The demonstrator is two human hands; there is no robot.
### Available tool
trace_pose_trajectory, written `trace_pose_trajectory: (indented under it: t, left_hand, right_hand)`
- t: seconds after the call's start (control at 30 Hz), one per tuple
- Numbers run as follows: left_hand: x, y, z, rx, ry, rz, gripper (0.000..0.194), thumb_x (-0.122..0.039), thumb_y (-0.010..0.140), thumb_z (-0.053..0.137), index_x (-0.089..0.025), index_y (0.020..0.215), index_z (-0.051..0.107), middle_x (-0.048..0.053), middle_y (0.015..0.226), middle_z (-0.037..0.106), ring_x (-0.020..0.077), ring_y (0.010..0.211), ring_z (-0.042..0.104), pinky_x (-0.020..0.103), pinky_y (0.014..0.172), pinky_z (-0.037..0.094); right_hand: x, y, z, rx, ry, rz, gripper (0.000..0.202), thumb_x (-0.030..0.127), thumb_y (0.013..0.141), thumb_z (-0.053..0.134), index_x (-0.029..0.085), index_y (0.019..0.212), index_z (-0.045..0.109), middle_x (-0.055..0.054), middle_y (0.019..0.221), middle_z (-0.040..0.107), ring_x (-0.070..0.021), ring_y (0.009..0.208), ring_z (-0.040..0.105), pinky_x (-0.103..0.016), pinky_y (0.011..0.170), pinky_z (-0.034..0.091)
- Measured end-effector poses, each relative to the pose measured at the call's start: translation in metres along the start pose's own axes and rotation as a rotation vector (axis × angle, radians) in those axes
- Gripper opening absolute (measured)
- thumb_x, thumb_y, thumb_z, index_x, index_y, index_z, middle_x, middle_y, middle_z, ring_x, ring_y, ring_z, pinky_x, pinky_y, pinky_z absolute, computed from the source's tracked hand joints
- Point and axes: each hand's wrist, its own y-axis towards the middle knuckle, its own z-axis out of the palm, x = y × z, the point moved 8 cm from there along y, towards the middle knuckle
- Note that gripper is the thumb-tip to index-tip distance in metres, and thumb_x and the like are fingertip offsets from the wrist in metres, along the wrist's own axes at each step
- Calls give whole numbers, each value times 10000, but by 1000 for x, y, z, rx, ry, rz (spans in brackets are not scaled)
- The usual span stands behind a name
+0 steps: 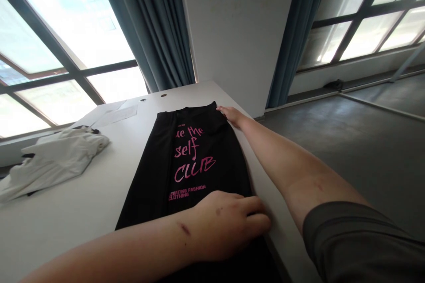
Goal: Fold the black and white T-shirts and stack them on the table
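A black garment (151, 172) with pink lettering lies folded into a long strip on the white table; its exact kind is hard to tell. My left hand (229, 223) reaches across it, fingers curled closed at its near right edge; the fingertips are partly hidden. At the far right corner, my right hand (232, 116) has its fingers closed on the cloth. The near end of the garment runs out of view beneath my left forearm.
On the left of the white table (129, 141) lies a crumpled white garment (63, 150). Sheets of paper (114, 115) rest near the far edge, by two round holes. Blue-grey curtains (156, 26), a wall and windows stand behind. Grey floor (318, 137) lies right of the table.
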Motion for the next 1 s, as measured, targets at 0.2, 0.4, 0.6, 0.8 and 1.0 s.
trace_pose_trajectory:
  t: [0.2, 0.4, 0.6, 0.8, 1.0]
  left_hand:
    - [-7, -56, -21, -125, 47, -6, 99, -210, 1082, 522, -234, 1081, 618, -21, 1107, 723, 139, 780, 636, 319, 633, 490]
    - [-8, -124, -29, -133, 91, -166, 109, -202, 1060, 594, -221, 953, 604, -14, 1030, 727, 136, 734, 611, 322, 630, 480]
    - [-1, -178, -5, -92, 29, -266, 142, -281, 1023, 683, -228, 909, 615, -15, 1056, 731, 151, 780, 626, 322, 630, 463]
    - [11, -185, 14, -86, -65, -162, 136, -369, 1014, 710, -253, 963, 660, -25, 1108, 739, 167, 930, 651, 317, 797, 468]
    - [10, -179, 30, -174, -94, -47, 222, -431, 1013, 713, -242, 907, 666, -29, 1034, 730, 144, 908, 642, 314, 843, 440]
  right_hand:
    - [29, 7, 34, -21, 60, 14, 452, 485, 1034, 526, 143, 1186, 778, -98, 1154, 811, -260, 1126, 716, -381, 1060, 502]
    - [73, 15, 120, 87, -256, -126, 581, 482, 1085, 360, 137, 1432, 674, -114, 1496, 658, -263, 1426, 567, -387, 1224, 370]
    - [61, 3, 217, 306, -425, -113, 718, 530, 1048, 506, 81, 1608, 487, -185, 1657, 458, -297, 1560, 412, -412, 1289, 290]
    - [50, -19, 236, 410, -585, -197, 690, 419, 1050, 506, 82, 1646, 419, -174, 1705, 385, -275, 1600, 334, -410, 1323, 221]
    - [60, -28, 236, 408, -632, -359, 567, 379, 1036, 507, 134, 1544, 568, -161, 1625, 519, -292, 1548, 422, -461, 1312, 272]
